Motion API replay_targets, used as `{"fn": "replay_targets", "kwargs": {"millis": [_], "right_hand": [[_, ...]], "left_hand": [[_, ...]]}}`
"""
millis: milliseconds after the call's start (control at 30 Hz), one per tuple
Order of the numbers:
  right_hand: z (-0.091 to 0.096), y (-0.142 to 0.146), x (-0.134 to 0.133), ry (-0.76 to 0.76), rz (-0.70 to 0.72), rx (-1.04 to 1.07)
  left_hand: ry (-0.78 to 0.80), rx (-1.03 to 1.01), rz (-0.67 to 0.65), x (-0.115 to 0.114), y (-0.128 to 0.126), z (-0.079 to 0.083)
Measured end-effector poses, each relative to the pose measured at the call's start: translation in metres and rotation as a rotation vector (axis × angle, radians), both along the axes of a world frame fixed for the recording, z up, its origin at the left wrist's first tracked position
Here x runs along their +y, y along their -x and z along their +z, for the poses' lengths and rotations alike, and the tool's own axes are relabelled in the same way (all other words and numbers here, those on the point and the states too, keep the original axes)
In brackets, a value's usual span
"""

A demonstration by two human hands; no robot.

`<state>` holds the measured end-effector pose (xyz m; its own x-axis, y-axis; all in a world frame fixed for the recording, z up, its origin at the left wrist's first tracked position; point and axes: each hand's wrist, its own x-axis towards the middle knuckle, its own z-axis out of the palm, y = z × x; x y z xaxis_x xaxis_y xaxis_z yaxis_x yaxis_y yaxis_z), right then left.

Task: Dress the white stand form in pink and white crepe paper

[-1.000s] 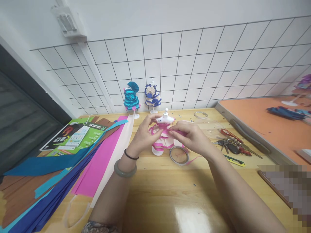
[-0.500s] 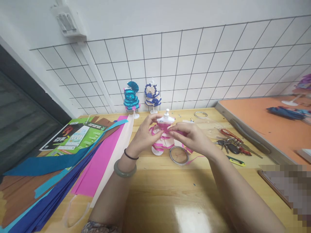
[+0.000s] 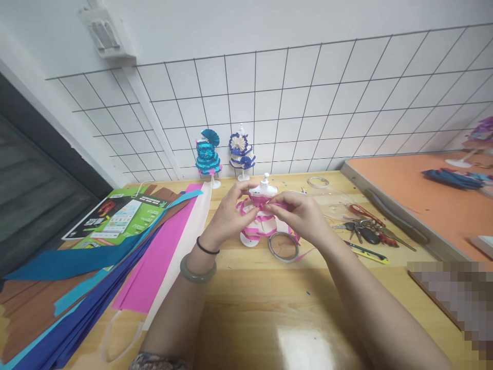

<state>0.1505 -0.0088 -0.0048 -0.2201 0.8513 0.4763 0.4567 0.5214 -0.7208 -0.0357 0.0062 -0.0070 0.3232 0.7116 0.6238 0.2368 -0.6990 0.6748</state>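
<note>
Upright on the wooden table stands a small white mannequin [image 3: 263,189] in a pink and cream crepe-paper dress [image 3: 260,226]. My left hand [image 3: 230,211] curls round its left side, with the thumb at the waist and the fingers behind the shoulder. At the front of the waist, my right hand [image 3: 304,215] pinches a narrow pink paper strip [image 3: 285,205] between thumb and fingers. The two hands' fingertips nearly meet there. Just below my right hand, a ring-shaped roll [image 3: 285,260] lies near the mannequin's base.
Crepe-paper sheets, including a pink sheet [image 3: 164,252], spread along the left over a green printed packet [image 3: 134,218]. Two dressed mannequins, one in teal [image 3: 208,154] and one in blue and cream [image 3: 242,154], stand by the wall. Keys [image 3: 364,228] and a yellow cutter [image 3: 372,254] lie right.
My right hand has shifted slightly left and closed in at the waist, drawing the pink strip with it. My left hand stays in place on the mannequin.
</note>
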Motion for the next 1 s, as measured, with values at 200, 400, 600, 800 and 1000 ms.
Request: {"fn": "replay_targets", "kwargs": {"millis": [200, 400, 600, 800, 1000], "right_hand": [[-0.002, 0.003, 0.0, 0.008, -0.062, 0.005], [-0.004, 0.005, 0.0, -0.079, -0.113, -0.041], [-0.006, 0.009, 0.0, -0.297, -0.195, -0.216], [-0.011, 0.012, 0.001, -0.303, -0.18, -0.227], [-0.008, 0.011, 0.001, -0.139, -0.089, -0.1]], "left_hand": [[-0.015, -0.005, -0.003, 0.0, -0.001, 0.0], [-0.029, -0.014, 0.012, -0.001, -0.001, 0.0], [0.015, -0.049, 0.055, -0.001, -0.003, 0.0], [0.022, -0.096, 0.068, 0.002, -0.005, -0.003], [-0.031, -0.076, 0.101, 0.003, -0.005, -0.005]]}}
